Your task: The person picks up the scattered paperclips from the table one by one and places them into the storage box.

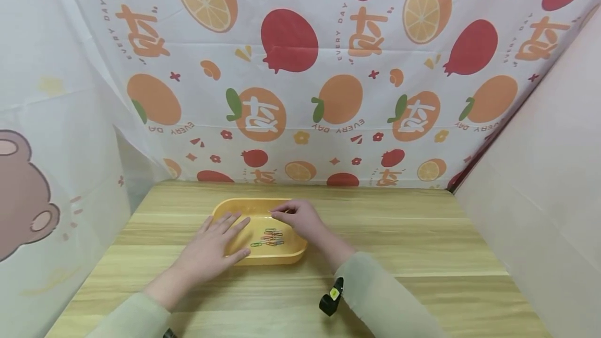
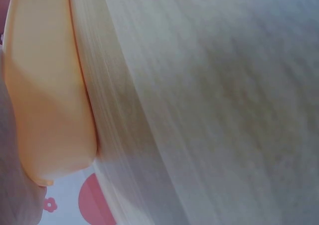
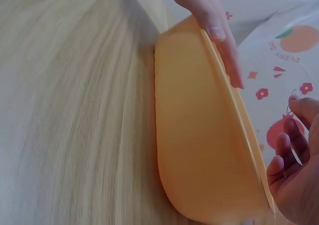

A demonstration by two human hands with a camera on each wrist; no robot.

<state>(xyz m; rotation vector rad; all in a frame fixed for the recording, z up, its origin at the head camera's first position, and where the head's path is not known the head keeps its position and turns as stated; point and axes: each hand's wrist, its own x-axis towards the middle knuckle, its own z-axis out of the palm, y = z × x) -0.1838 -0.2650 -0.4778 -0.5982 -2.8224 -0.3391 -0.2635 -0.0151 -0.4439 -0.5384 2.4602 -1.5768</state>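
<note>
A shallow yellow-orange tray (image 1: 267,261) sits on the table, with a small pile of coloured paper clips (image 1: 272,237) on its floor. One green paper clip (image 1: 255,244) lies at the pile's left edge. Over the tray's left side spreads my left hand (image 1: 211,249), its fingers extended across the rim and its thumb by the front edge. My right hand (image 1: 302,219) is above the tray's right rear part, pinching a paper clip (image 3: 293,93) between thumb and forefinger. Its other fingers are loosely bent in the right wrist view.
The tabletop (image 1: 399,233) has a light wood grain. A fruit-printed white cloth (image 1: 300,98) hangs behind it, and pale panels stand at the left (image 1: 61,119) and right (image 1: 540,171). A black wrist camera (image 1: 331,299) sits at the right sleeve.
</note>
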